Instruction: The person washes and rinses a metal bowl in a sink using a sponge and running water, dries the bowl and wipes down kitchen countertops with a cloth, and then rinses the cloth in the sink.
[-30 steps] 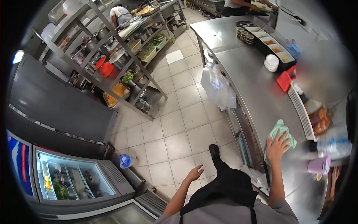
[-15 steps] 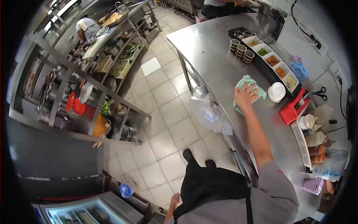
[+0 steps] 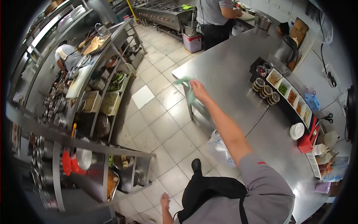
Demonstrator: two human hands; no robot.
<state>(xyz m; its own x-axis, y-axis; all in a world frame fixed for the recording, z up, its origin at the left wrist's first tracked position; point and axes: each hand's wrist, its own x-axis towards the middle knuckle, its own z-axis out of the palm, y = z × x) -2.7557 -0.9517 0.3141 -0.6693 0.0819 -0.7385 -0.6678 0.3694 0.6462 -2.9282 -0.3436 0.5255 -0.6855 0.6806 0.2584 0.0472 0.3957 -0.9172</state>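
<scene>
My right hand (image 3: 200,90) is closed on a green cloth (image 3: 189,89) at the left edge of the steel table (image 3: 231,67). Part of the cloth hangs past that edge and is smeared by motion. Low at my side, my left hand (image 3: 165,201) hangs over the floor with its fingers loosely apart and nothing in it. Stacked lidded cups (image 3: 265,90) stand on the table, beside a black holder with white food trays (image 3: 292,98). Nearer to me is a stack of small white dishes (image 3: 297,131).
A clear plastic bag (image 3: 220,147) hangs at the table's side. Left stand steel shelves (image 3: 112,149) with pans and food tubs. A co-worker (image 3: 214,22) stands at the table's far end, another person (image 3: 67,56) behind the left counter. A red holder (image 3: 307,140) sits on the right.
My right hand has carried the cloth from beside the white dishes across to the table's left edge. The view has shifted, showing more of the stove and the co-worker.
</scene>
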